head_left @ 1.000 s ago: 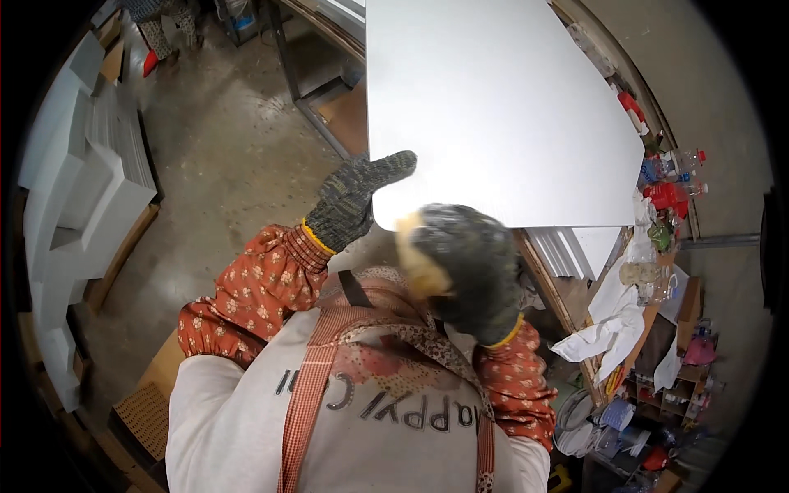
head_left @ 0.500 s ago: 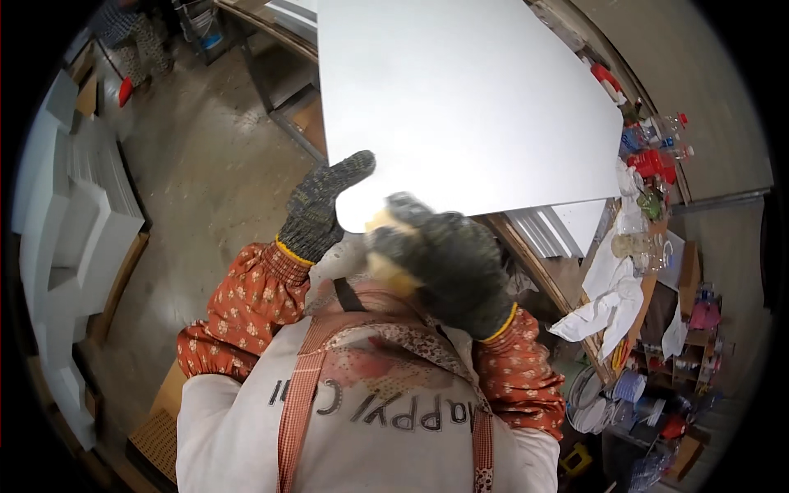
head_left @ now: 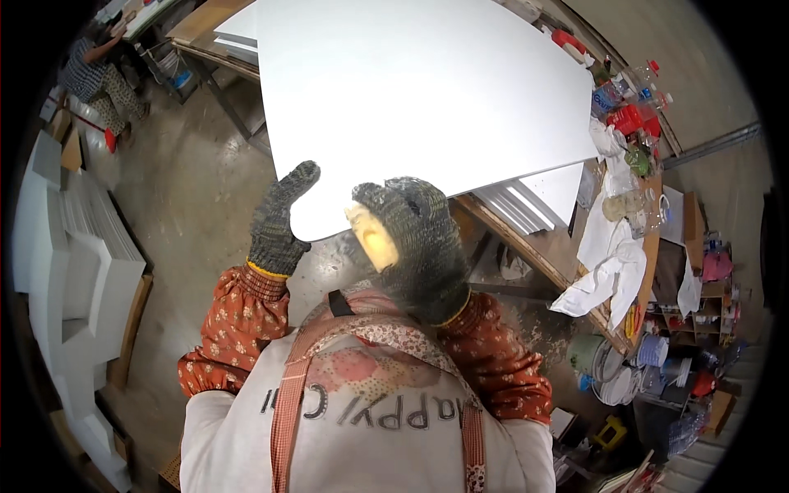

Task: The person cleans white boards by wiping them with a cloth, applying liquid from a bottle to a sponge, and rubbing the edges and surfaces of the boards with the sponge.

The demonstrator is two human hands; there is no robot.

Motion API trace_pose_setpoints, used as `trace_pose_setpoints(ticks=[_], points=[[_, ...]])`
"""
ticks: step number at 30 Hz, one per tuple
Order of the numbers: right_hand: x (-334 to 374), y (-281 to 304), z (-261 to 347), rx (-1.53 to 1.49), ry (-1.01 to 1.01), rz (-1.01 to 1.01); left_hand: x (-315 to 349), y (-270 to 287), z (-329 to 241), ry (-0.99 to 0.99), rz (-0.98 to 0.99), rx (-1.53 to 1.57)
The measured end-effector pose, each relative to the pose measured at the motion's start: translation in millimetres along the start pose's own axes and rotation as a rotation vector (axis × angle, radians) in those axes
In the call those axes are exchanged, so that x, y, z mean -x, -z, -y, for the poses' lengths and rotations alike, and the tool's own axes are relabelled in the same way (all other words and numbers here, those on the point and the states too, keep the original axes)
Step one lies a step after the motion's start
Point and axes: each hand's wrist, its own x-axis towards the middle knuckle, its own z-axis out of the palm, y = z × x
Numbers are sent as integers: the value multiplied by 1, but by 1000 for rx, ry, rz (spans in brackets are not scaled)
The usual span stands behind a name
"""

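A large white panel [head_left: 427, 107] with a rounded near corner lies in front of me, its near end jutting past the table. My left hand [head_left: 278, 220], in a dark grey knit glove, grips the panel's left edge close to that corner, thumb on top and the other fingers mostly hidden. At the near edge, my right hand [head_left: 415, 242], gloved the same way, is closed round a pale yellow sponge-like block [head_left: 374, 238]. The block sits beside the rounded corner, partly covered by the fingers; whether it touches the panel I cannot tell.
Stacked white panels [head_left: 103, 238] stand on the left. Along the table's right side lie a white cloth [head_left: 604, 279], plastic bottles [head_left: 641, 90] and a red container [head_left: 629, 121]. Tape rolls [head_left: 616, 382] sit lower right. Another person [head_left: 103, 78] bends at the far left.
The whole scene, panel included, has shifted left in view. My right hand has turned, showing more of the yellow block. My left hand keeps its hold on the panel's edge.
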Motion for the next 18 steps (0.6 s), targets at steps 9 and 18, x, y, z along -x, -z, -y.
trace_pose_setpoints(ticks=[9,18], points=[[51,67,-69,-214,-530,-343,-6,48,-42,-412,-19,-1348],[19,80,-61,-8,-232,211,-9,58,-51,-296,-38,-1354]])
